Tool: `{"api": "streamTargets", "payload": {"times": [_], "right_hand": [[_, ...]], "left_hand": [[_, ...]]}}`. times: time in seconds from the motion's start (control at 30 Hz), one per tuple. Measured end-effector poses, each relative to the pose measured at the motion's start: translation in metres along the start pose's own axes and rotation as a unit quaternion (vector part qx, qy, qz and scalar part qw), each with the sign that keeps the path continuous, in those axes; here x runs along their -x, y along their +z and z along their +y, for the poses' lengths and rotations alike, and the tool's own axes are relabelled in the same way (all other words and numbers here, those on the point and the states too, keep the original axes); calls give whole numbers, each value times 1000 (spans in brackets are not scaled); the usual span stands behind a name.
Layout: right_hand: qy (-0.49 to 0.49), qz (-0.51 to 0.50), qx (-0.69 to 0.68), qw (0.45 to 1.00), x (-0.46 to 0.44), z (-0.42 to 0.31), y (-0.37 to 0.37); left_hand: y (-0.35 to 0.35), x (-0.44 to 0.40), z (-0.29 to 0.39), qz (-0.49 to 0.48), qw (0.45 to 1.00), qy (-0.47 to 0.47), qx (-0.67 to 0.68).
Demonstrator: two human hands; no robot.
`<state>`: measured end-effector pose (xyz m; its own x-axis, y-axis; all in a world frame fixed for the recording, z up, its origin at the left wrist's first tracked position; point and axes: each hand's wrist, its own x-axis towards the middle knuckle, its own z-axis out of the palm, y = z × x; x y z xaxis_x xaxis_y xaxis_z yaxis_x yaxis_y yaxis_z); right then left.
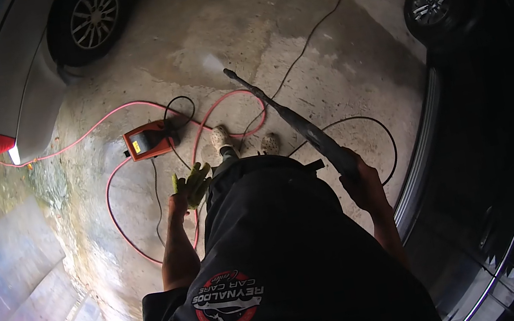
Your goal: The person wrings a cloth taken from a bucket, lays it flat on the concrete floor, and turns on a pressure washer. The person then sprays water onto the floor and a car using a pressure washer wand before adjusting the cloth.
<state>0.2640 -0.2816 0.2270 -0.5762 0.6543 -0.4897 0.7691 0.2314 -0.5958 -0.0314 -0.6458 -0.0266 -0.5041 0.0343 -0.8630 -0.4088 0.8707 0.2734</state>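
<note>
My right hand (364, 183) is closed around the grip of a black pressure washer gun (306, 130). Its long wand slants forward and left, and a pale mist of spray leaves the nozzle (228, 72). Low on my left side, my left hand (177, 205) is closed on a yellow-green, glove-like wash mitt (193, 186); most of its fingers are hidden by the mitt. An orange and black pressure washer (150, 141) sits on the floor ahead of that hand. From it run a black hose (394, 141) and a pinkish-red hose (119, 224).
A silver car (20, 84) stands at the left, its wheel (95, 17) near the top. Along the right is a dark vehicle (492, 141). Loops of hose and a dark cable (318, 38) cross the partly wet concrete floor (182, 37) around my clogs (220, 138).
</note>
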Motion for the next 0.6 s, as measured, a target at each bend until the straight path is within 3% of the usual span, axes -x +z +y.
{"api": "streamTargets", "payload": {"times": [0.2,0.6], "right_hand": [[-26,8,-46,999,-7,-9,10],[94,28,68,993,18,11,-15]], "left_hand": [[4,-17,-10,-6,1000,2,-14],[2,-17,-10,24,1000,17,-2]]}}
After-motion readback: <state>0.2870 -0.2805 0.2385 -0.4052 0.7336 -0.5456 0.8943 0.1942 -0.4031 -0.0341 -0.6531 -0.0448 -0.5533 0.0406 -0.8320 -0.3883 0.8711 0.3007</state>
